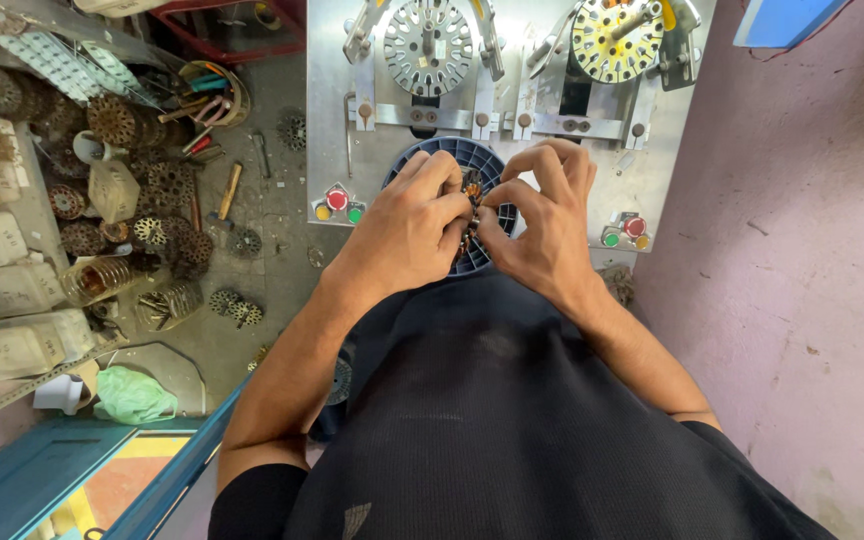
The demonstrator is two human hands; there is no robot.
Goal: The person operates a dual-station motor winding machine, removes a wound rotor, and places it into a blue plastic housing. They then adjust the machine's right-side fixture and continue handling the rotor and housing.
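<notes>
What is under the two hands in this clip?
A round blue ribbed basket lies beneath the left hand and right hand. Both pinch a small coppery part; fingers cover most of it.

Centre of the frame: my left hand [407, 225] and right hand [542, 220] meet fingertip to fingertip, pinching a small dark wound part [471, 200] over a blue ribbed round basket [467, 152]. Above, a metal fixture plate [642, 170] carries two slotted discs. Upper left, metal stator rings [142, 190] lie scattered.

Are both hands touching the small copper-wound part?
Touching: the head view shows fingertips of the left hand and right hand pinching the copper-wound part.
</notes>
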